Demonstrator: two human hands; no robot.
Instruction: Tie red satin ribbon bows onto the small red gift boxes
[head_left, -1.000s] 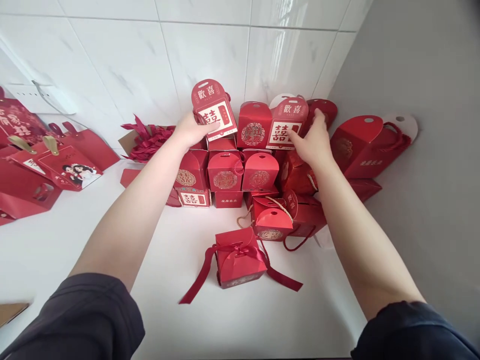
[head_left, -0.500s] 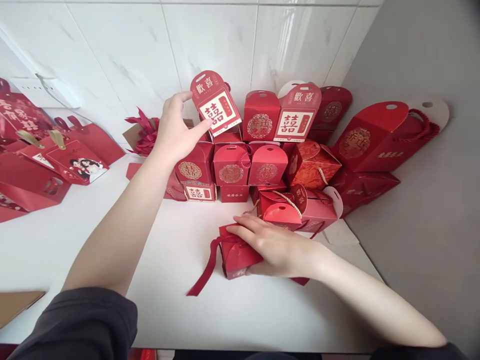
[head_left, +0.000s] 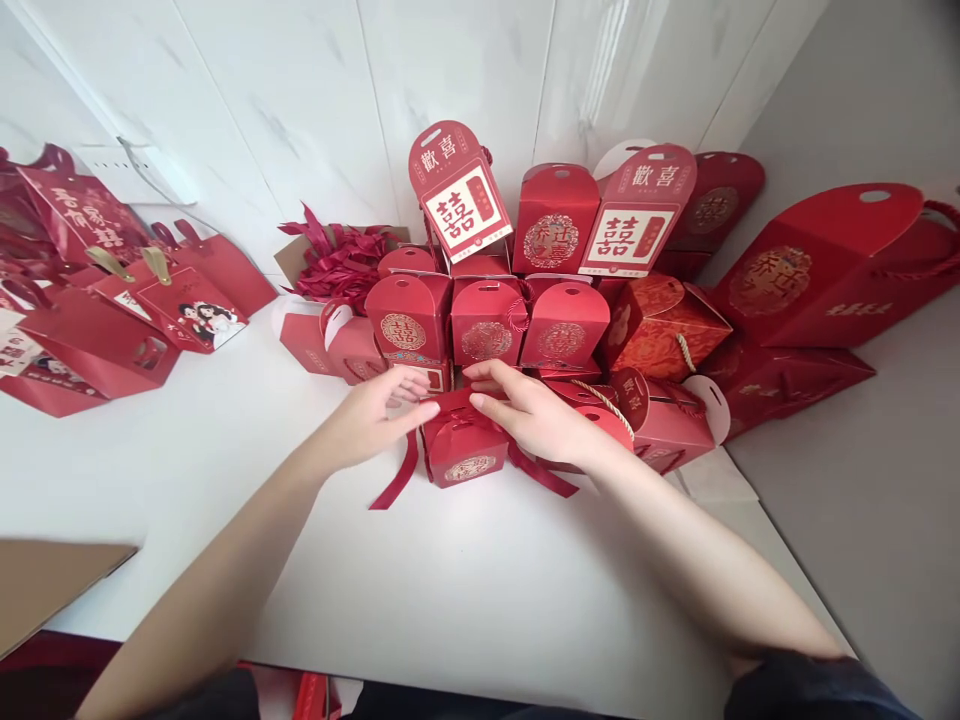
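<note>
A small red gift box (head_left: pixel 474 460) with a gold round emblem stands upright on the white table. A dark red ribbon (head_left: pixel 395 480) crosses it, one tail lying out on either side. My left hand (head_left: pixel 375 415) is at the box's upper left, fingers apart and slightly curved, with nothing seen in it. At the upper right edge is my right hand (head_left: pixel 536 415), thumb and fingers spread, the tips against or just over the box top. Whether either hand presses on the box is hard to tell.
Behind are stacked red gift boxes (head_left: pixel 487 320), one tilted box (head_left: pixel 461 205) on top. A carton of loose ribbons (head_left: pixel 341 262) sits at their left. More red bags (head_left: pixel 97 330) stand far left, cardboard (head_left: pixel 60 580) lies at the front left, and a grey panel (head_left: pixel 862 480) closes the right.
My left hand has let go of the tilted box and come down beside the ribboned box. That box has been turned and shifted back toward the stack. The view has swung slightly.
</note>
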